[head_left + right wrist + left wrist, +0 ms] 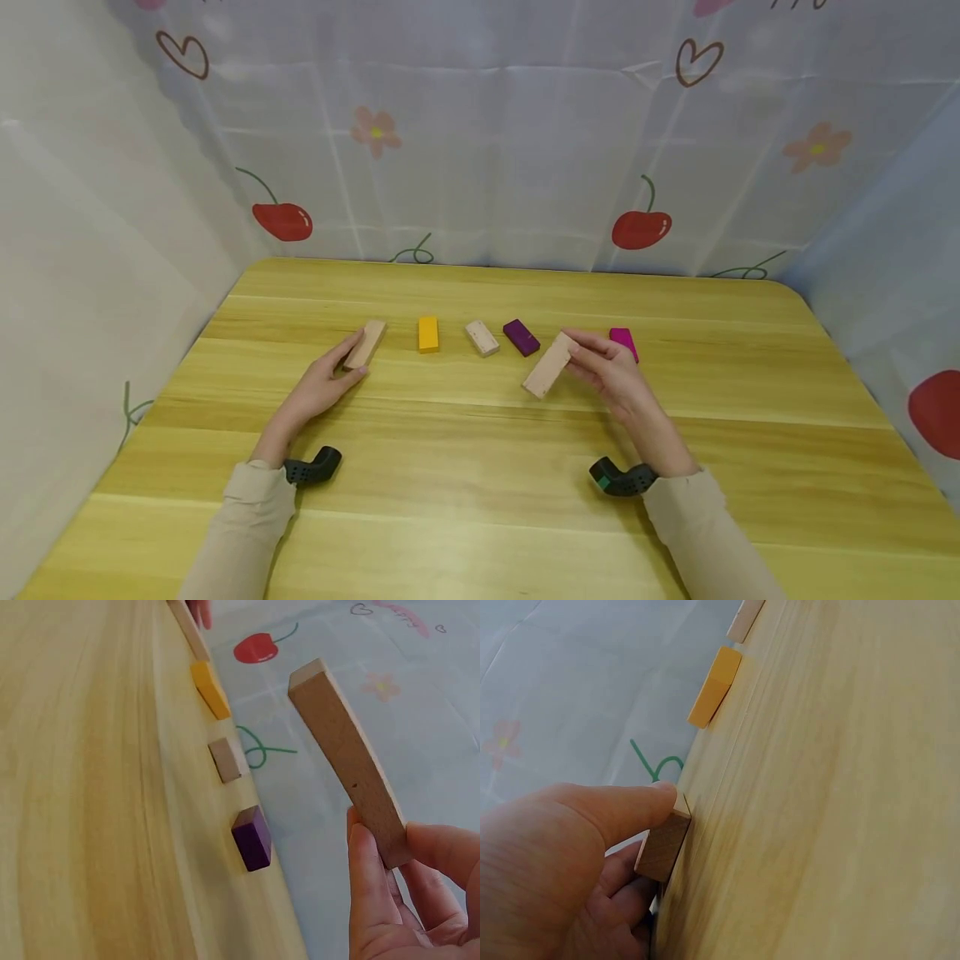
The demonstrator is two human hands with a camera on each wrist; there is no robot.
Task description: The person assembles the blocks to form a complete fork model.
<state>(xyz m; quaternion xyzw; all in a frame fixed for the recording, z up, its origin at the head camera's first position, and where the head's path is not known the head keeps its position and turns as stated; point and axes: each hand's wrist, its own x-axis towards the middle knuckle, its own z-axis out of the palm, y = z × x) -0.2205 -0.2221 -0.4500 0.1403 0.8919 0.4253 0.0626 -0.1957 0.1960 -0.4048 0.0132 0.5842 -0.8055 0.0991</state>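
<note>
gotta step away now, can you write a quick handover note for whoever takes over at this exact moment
Left hand: grips the plain wooden block at the left end of the row; the block lies flat on the table.
Right hand: pinches a long plain wooden block by one end, lifted clear of the table.
On the table, in a row: yellow block, small plain block, purple block, and a pink block partly hidden behind the right hand.
Done: one block picked up.
Left: nothing is stacked or joined yet; the four loose blocks lie untouched.
</note>
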